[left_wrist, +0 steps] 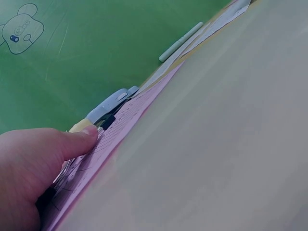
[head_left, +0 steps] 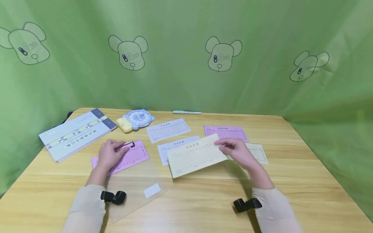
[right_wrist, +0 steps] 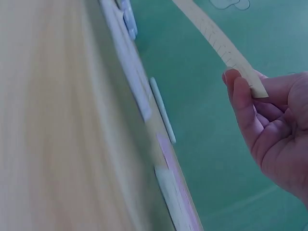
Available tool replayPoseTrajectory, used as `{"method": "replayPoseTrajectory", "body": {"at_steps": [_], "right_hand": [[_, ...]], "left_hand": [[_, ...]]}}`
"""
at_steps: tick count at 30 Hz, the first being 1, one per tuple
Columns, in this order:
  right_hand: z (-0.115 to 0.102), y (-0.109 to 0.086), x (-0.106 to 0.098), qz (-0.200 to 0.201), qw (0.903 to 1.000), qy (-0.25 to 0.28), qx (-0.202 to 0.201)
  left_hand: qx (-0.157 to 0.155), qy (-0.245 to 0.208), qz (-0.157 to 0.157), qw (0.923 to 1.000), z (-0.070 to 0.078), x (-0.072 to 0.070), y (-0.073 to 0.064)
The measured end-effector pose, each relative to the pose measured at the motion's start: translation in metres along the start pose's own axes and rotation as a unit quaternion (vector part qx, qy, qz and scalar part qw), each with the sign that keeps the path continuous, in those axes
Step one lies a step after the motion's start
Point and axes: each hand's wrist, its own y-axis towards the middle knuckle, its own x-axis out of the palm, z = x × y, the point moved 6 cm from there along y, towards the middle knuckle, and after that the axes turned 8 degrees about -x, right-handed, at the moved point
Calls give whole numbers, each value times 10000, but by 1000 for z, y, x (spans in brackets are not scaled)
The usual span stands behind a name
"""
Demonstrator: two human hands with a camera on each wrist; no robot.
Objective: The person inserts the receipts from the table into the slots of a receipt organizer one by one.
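My left hand (head_left: 112, 154) grips the metal clip (head_left: 131, 144) at the top of a translucent clipboard (head_left: 128, 194). In the left wrist view the thumb presses on the clip, beside its black tip (left_wrist: 109, 121). A pink printed form (head_left: 139, 154) lies on the board at the clip, partly covered by the hand. My right hand (head_left: 236, 152) pinches the right end of a cream printed form (head_left: 195, 157) between thumb and fingers. That sheet is held above the table, tilted and slightly bowed, overlapping a bluish-white form (head_left: 164, 152) in the head view.
A white-and-navy folder (head_left: 77, 136) lies at the left, near a blue clock (head_left: 140, 119) and a small yellow block (head_left: 124, 125). A light-blue pen (head_left: 186, 112) lies along the back edge. Other forms are a bluish one (head_left: 168, 130), a pink one (head_left: 225, 131) and a pale one (head_left: 258, 153).
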Motion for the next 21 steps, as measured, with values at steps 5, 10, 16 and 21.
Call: {"method": "replayPoseTrajectory", "body": {"at_steps": [5,10,16,21], "right_hand": [[-15,19,29,-365,9988,324,91],[-35,35,64,-792,9959,401,163],[-26,54,101,-1226,9918,358,24],[-15,67,126,-1364,9904,200,-42]], "left_hand": [[-66,-30,-78,9999,-1,0,0],[-105,-61,-64,9999,-2,-1,-1],[-195,-80,-75,9997,-3,1,-1],[-169,-83,-38,9998,-2,0,0]]}}
